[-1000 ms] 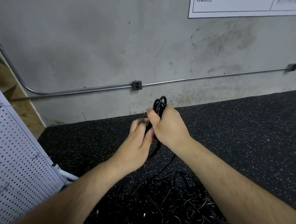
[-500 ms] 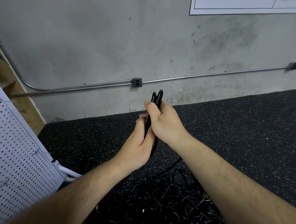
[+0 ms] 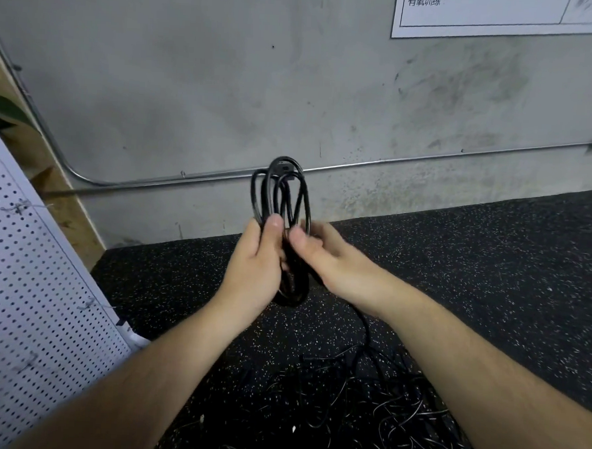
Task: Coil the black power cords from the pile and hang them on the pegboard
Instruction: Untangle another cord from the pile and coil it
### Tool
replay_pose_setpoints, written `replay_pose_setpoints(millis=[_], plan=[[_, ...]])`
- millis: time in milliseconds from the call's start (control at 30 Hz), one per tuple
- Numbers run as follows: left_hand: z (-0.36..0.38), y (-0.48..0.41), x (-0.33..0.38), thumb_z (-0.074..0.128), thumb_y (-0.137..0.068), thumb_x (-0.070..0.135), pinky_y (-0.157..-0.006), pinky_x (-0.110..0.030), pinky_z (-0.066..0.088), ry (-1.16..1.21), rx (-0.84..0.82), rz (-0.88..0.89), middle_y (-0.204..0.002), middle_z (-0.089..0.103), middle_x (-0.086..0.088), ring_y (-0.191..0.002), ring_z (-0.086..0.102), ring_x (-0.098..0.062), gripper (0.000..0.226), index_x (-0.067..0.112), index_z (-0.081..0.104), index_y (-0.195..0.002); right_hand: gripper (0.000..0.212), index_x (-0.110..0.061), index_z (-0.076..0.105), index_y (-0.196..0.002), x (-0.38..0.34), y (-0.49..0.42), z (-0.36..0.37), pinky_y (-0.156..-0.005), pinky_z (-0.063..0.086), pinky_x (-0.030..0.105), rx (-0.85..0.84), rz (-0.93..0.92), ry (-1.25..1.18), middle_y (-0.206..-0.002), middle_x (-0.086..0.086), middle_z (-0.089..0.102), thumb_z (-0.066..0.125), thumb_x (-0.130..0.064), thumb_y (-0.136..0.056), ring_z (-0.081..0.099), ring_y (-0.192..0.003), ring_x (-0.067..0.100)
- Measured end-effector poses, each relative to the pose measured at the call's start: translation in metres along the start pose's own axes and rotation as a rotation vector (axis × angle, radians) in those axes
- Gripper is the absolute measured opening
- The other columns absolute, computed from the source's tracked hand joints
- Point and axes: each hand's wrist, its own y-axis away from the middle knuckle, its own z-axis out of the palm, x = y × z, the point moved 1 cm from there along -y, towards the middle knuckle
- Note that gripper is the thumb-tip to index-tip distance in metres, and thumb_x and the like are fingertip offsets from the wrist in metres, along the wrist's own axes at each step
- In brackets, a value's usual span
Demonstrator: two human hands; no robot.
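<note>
A black power cord (image 3: 282, 196) is wound into several upright loops at the centre, in front of the grey wall. My left hand (image 3: 254, 266) grips the loops at their middle, thumb on top. My right hand (image 3: 323, 256) pinches the same bundle from the right. A loose tail of the cord (image 3: 364, 327) runs down from my right hand into the tangled pile of black cords (image 3: 363, 410) on the floor below. The white pegboard (image 3: 33, 296) leans at the left, with small wire hooks (image 3: 19, 206) on it.
Black speckled rubber flooring (image 3: 491, 269) covers the ground. A metal conduit (image 3: 428, 159) runs along the concrete wall. A white sign (image 3: 504, 15) is fixed at the top right. A wooden panel (image 3: 65, 208) and a green leaf (image 3: 5, 109) show behind the pegboard.
The coil has turned from edge-on to face me, so its loops now show spread open. My right hand has shifted from over the bundle to its right side.
</note>
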Motion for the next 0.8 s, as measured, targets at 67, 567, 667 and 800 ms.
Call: replay_pose_setpoints(millis=[67, 567, 667, 800], plan=[[-0.010, -0.004, 0.007, 0.039, -0.110, 0.028, -0.065, -0.021, 0.054, 0.051, 0.058, -0.007, -0.075, 0.076, 0.005, -0.068, 0.072, -0.007, 0.029, 0.007, 0.055, -0.098, 0.094, -0.033, 0.027, -0.154, 0.015, 0.003, 0.005, -0.100, 0.042, 0.021, -0.103, 0.051, 0.107, -0.146, -0.014, 0.053, 0.053, -0.081, -0.078, 0.055, -0.125, 0.002], [-0.044, -0.027, -0.009, 0.039, -0.108, 0.038, -0.098, -0.036, 0.051, -0.098, 0.144, 0.038, -0.119, 0.063, 0.004, -0.090, 0.067, 0.009, 0.029, 0.023, 0.062, -0.100, 0.009, -0.023, 0.050, -0.105, 0.045, -0.002, 0.003, -0.052, 0.041, 0.028, 0.200, -0.022, 0.386, -0.085, -0.003, 0.071, 0.043, -0.026, -0.108, 0.050, -0.051, 0.001], [-0.048, -0.029, -0.008, 0.039, -0.109, 0.039, -0.087, -0.036, 0.051, -0.105, 0.123, 0.022, -0.091, 0.069, 0.003, -0.076, 0.066, -0.003, 0.036, 0.017, 0.062, -0.092, 0.007, -0.023, 0.050, -0.106, 0.045, -0.004, 0.001, -0.052, 0.039, 0.023, 0.308, -0.006, 0.395, -0.084, -0.004, 0.071, 0.044, -0.027, -0.108, 0.052, -0.052, 0.000], [-0.043, -0.027, -0.004, 0.042, -0.108, 0.029, -0.063, -0.033, 0.050, 0.188, 0.001, -0.030, -0.072, 0.063, 0.003, -0.060, 0.056, -0.015, 0.031, 0.009, 0.055, -0.088, 0.008, -0.022, 0.052, -0.106, 0.044, -0.007, -0.002, -0.052, 0.039, 0.023, 0.406, 0.019, 0.355, -0.082, -0.003, 0.072, 0.047, -0.028, -0.106, 0.052, -0.050, 0.001]])
